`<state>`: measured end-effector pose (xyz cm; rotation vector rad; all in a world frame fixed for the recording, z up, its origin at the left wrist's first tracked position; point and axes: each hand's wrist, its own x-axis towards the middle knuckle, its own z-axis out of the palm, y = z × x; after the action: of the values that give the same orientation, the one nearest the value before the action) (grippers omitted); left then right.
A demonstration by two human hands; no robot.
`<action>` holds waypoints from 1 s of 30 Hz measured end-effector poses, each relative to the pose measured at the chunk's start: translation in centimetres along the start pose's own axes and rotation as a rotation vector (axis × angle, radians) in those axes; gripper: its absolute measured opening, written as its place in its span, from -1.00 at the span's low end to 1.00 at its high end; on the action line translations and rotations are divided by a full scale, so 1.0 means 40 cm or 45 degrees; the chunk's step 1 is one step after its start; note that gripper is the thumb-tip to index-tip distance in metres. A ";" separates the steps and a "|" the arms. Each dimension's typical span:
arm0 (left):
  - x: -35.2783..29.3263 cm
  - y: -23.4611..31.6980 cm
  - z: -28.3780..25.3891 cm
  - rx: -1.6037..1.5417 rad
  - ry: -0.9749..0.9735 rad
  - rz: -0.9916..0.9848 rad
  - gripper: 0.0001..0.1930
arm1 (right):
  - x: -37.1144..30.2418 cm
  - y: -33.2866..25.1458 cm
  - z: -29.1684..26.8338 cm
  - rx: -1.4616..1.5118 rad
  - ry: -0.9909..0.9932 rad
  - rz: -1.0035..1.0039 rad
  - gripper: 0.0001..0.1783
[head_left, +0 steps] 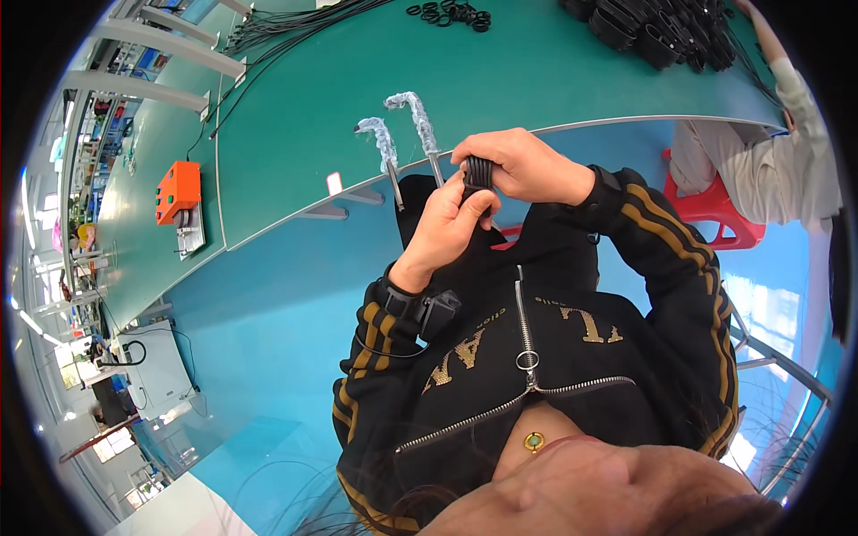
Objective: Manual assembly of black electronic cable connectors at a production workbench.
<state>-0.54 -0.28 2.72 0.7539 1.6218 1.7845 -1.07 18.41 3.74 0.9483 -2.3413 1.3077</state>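
A black cable wound into a tight coil [479,173] is held between my two hands, just off the front edge of the green table. My left hand [444,223] grips the coil from below, its thumb pressed along the lower end. From the right, my right hand [523,165] closes over the upper part of the coil with bent fingers. Beside my hands, two bent metal rods [418,125] stick out from the table edge, their hooked ends wrapped in pale blue fuzzy material. A small white tag with a pink edge [334,184] lies at the table edge.
On the green table [304,107] lie loose black cables [295,31], small black rings [451,14] and a heap of bundled black cables [657,31]. An orange box with buttons [179,192] stands at left. Another person sits on a red stool [715,210] at right.
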 end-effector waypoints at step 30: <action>-0.007 -0.051 0.080 0.681 0.742 0.305 -0.72 | -0.002 0.005 0.013 -0.001 0.056 0.447 -0.83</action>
<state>2.17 1.72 0.97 0.7119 2.5547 1.8582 -1.12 18.08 3.31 0.5147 -2.5531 1.4334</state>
